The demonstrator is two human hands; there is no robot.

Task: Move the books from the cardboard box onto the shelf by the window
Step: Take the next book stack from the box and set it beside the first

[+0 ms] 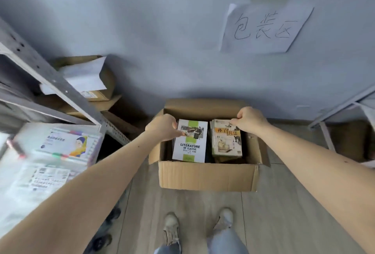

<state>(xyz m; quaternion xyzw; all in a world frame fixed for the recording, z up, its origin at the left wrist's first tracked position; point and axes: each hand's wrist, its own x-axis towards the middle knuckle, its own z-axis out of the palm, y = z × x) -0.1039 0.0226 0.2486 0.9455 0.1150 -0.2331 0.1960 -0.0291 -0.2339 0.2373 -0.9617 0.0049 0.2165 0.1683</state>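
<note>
An open brown cardboard box (207, 176) sits on the pale wood-plank floor (284, 213), against a grey-blue wall, and both bare hands reach down into it. The left hand (162, 126) is curled over the far-left corner of a white paperback with a green stripe and the title "LITERATURE OF CLASSIC" (189, 142); the thumb lies on the cover and the fingers fold down past the edge, so it looks pinched shut on that corner, though the underside of the grip is hidden. The right hand (250, 119) closes thumb to fingers on the far edge of the yellowish-green paperback printed with Chinese characters (227, 139), the top of a small stack just to the right of the white one.

Both books lie flat, cover up, with their long axes running from the far ends, where the hands have them, back toward the person's feet. Each hand is therefore at the far short end of its own book, with the rest of the cover stretching nearer from the grip. The left hand serves the left book, the right hand the right.

A grey metal shelving frame (60, 83) stands off to the left of the left hand; no window is in view, so I cannot tell whether this is the shelf meant. Lifting will probably tip each book up from its far end.
</note>
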